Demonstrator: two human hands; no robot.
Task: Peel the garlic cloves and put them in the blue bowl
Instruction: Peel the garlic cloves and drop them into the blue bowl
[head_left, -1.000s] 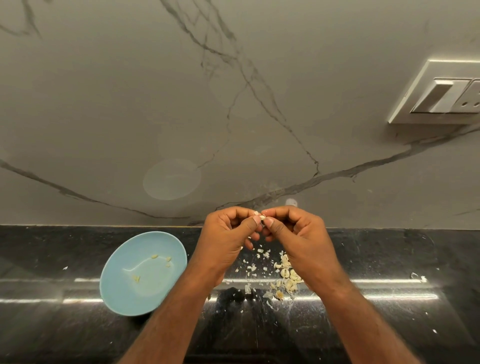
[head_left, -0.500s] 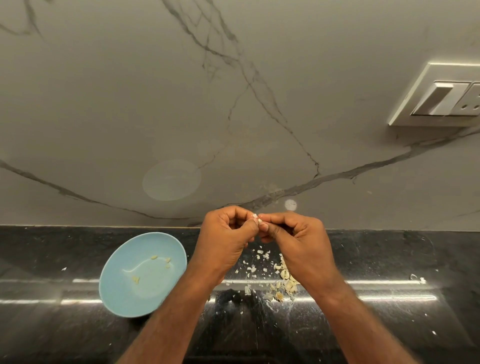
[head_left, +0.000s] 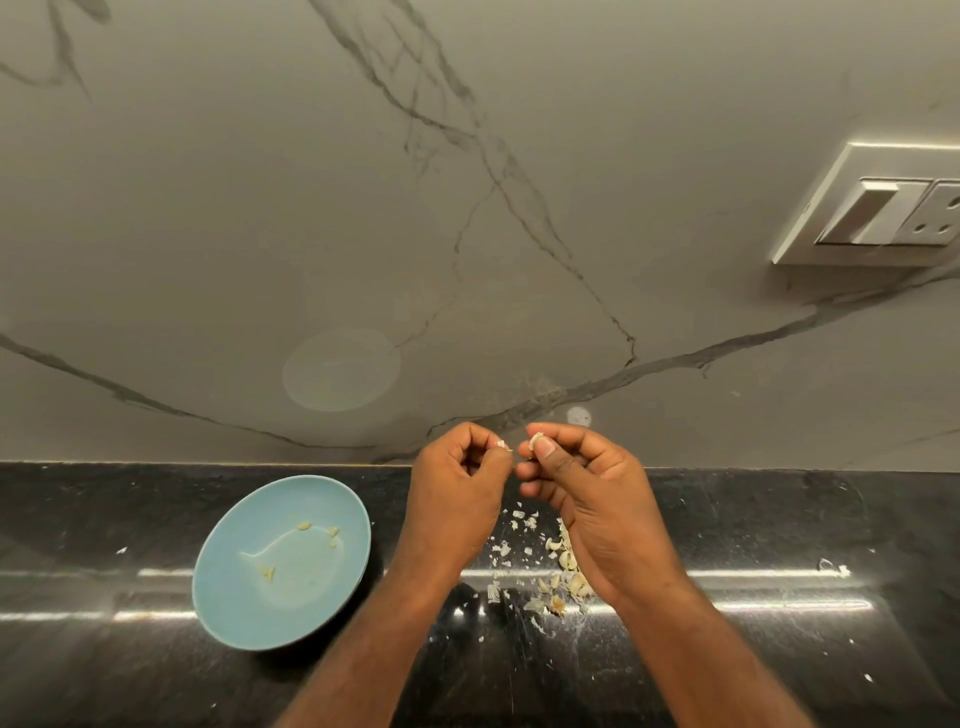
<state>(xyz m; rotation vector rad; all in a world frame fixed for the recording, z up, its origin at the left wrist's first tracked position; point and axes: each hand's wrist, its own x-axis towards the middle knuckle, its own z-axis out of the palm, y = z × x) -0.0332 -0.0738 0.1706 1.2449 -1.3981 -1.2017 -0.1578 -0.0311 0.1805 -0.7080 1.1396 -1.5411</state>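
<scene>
Since the clove (head_left: 535, 441) is held up at 12 o'clock of the pile (head_left: 563, 561), anything stripped off should drop onto the scraps (head_left: 519, 522) on the counter (head_left: 779, 519), not into the bowl (head_left: 208, 571). Right hand (head_left: 597, 499): fingers curled, thumb and forefinger pinching the clove, thumbnail against it. Left hand (head_left: 457, 499): just beside at 9 o'clock, not touching, fingers curled, thumb and forefinger pinching a pale sliver (head_left: 503, 445), probably skin, too small to confirm. Bowl sits near, at 9 o'clock of the left hand, so a finished clove is a short reach away. It holds about 4 peeled cloves (head_left: 304, 526). Pile lies under the right hand at 6 o'clock, partly hidden, scraps at its 10 o'clock. My read: mid-peel on 1 clove, most of the pile not yet done.
</scene>
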